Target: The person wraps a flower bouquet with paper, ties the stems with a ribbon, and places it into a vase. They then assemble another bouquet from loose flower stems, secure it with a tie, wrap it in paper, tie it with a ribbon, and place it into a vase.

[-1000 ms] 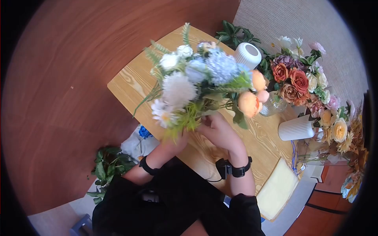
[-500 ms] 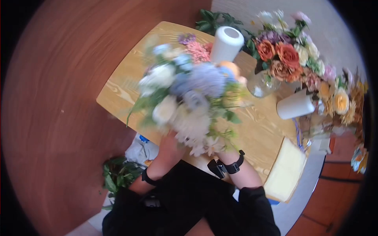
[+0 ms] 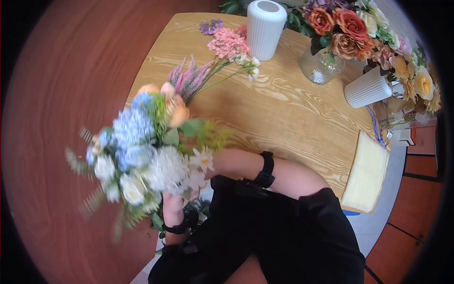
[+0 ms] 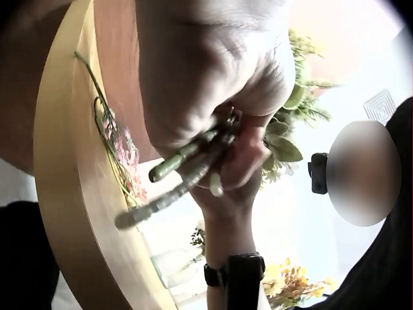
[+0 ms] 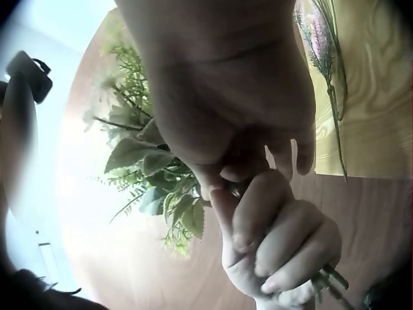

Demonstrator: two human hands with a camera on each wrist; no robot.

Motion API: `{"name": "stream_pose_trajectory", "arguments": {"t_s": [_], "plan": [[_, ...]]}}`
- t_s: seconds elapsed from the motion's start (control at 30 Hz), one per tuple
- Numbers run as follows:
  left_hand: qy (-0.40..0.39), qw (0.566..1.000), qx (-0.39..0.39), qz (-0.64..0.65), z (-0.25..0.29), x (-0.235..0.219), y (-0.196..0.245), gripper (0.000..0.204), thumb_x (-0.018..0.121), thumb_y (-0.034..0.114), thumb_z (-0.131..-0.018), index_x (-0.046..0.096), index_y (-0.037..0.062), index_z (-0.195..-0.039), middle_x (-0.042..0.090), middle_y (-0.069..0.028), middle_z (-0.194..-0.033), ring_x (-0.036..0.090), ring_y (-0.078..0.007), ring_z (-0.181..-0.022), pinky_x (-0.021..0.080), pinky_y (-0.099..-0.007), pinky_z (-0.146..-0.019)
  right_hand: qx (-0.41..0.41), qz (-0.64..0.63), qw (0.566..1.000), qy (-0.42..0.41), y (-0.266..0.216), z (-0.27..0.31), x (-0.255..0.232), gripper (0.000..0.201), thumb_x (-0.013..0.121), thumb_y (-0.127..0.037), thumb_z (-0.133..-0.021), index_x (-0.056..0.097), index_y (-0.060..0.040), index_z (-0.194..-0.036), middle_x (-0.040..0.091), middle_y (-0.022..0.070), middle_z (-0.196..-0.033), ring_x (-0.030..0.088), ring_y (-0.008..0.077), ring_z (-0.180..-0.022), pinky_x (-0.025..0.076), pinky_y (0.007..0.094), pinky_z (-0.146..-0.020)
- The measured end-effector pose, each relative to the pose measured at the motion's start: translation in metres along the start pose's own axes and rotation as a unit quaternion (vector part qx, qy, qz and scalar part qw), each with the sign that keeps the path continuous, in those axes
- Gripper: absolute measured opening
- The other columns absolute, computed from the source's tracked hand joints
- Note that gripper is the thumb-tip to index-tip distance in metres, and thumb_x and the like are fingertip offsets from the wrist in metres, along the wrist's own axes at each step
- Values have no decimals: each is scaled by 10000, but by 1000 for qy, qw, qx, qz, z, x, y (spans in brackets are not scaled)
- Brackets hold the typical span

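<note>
The left hand (image 3: 173,203) holds a bouquet (image 3: 142,154); pink flowers (image 3: 229,43) lie on the table (image 3: 293,128)

Two white vases (image 3: 266,35), one table (image 3: 293,109), one held bouquet (image 3: 142,154).

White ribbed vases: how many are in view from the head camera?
2: one white vase beside the pink flowers, another right of the glass vase. Roses might hide more.

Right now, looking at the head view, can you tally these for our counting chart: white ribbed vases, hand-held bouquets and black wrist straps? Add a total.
White ribbed vases: 2
Hand-held bouquet: 1
Black wrist straps: 2
Total: 5
</note>
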State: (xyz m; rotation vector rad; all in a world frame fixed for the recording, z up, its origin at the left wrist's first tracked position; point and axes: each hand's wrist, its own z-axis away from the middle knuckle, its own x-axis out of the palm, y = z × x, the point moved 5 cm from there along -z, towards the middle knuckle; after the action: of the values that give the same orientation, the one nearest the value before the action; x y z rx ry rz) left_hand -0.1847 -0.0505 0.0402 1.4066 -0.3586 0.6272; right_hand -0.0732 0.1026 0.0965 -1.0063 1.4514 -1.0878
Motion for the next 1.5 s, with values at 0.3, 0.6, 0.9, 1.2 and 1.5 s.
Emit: {"name": "stream_pose_trajectory", "arguments": {"t_s": [0.3, 0.6, 0.9, 1.2, 1.5], "plan": [[35, 997, 63, -6, -5, -5, 19, 287, 453, 328, -1048, 466, 52, -968, 354, 11, -717, 292, -77, -547, 226, -224, -486, -30, -81, 994, -72, 52, -96, 65, 310, 679, -176, -773, 695, -80, -1067, 696, 152, -910, 635, 269, -835, 498, 386, -754], [188, 950, 240, -63, 23, -42, 67, 270, 428, 333, -1064, 438, 82, -963, 311, 30, -707, 238, -53, -527, 195, -201, -438, -40, 37, 998, 30, 10, -110, 33, 209, 661, -186, -790, 658, -25, -924, 693, 198, -839, 669, 362, -799, 523, 451, -704], [226, 934, 275, -16, 32, -61, 88, 257, 410, 301, -1073, 447, 81, -948, 300, 28, -682, 210, -53, -516, 166, -220, -438, 103, 261, 938, 204, 55, -136, 8, 153, 598, -136, -866, 599, 13, -901, 631, 245, -690, 650, 429, -707, 517, 514, -652], [232, 941, 244, -17, 29, -63, 80, 280, 401, 323, -1074, 440, 88, -927, 295, 30, -682, 216, -51, -516, 174, -218, -443, 86, 246, 923, 284, 51, -114, 9, 110, 615, -77, -852, 579, 24, -827, 632, 248, -711, 641, 420, -644, 531, 457, -610], [201, 953, 227, 0, -4, -46, 73, 283, 407, 329, -1071, 430, 87, -925, 291, 32, -687, 217, -53, -517, 182, -221, -443, 133, -52, 941, 306, 15, -41, -40, 269, 660, -77, -863, 523, 32, -1067, 721, 145, -831, 704, 261, -743, 532, 363, -666]]}}
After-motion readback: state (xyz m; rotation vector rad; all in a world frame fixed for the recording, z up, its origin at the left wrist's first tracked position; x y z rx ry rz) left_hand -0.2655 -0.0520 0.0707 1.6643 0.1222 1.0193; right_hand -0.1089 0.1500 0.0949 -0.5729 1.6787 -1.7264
